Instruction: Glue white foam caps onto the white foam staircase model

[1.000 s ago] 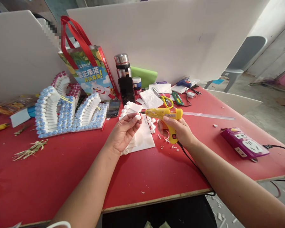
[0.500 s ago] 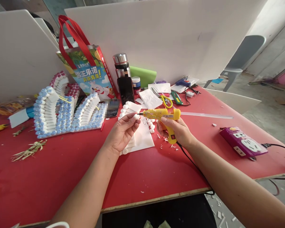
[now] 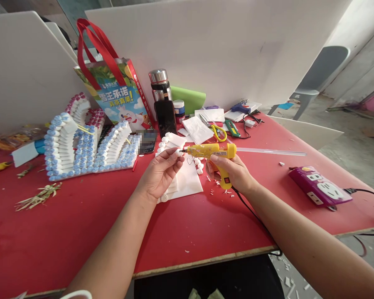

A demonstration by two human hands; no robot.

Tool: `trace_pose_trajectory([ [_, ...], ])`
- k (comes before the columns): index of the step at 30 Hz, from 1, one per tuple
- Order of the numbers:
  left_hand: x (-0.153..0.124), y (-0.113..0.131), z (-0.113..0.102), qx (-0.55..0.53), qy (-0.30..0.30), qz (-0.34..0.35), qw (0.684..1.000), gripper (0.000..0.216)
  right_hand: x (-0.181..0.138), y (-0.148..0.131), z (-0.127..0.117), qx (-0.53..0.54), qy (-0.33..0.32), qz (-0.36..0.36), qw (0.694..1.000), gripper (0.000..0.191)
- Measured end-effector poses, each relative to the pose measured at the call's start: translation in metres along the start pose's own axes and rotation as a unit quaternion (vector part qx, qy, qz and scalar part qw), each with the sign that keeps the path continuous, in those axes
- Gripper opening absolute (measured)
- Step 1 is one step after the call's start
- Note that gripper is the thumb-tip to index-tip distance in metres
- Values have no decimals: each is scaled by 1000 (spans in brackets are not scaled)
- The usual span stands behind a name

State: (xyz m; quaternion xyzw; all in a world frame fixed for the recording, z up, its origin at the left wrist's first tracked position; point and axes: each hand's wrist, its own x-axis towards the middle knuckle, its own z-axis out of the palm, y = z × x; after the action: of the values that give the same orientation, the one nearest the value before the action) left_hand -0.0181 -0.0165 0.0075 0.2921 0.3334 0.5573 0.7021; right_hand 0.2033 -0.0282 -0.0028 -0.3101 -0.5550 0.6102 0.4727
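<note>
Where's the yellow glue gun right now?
In the head view, right of centre, the yellow glue gun is in the right hand, its nozzle at the small white piece in the left hand.

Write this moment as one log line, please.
left fingers: pinch white piece; right fingers: grip yellow glue gun; nozzle: at white piece

Light soft, moderately bright; wall at upper right palest. Faint shadow on bench beside my left forearm. Highlight on flask lid. Wide lens stretches left forearm and right forearm toward lower corners. My fingers readable, slightly soft.
</note>
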Motion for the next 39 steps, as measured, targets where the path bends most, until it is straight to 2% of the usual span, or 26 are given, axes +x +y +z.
trace_pose_trajectory([
  [26, 1, -1, -1, 12, -1, 1, 1000, 17, 0, -2, 2, -11, -2, -28, 1000, 36],
  [39, 4, -2, -3, -2, -1, 34, 999, 17, 0, -3, 1, -30, -2, -27, 999, 40],
])
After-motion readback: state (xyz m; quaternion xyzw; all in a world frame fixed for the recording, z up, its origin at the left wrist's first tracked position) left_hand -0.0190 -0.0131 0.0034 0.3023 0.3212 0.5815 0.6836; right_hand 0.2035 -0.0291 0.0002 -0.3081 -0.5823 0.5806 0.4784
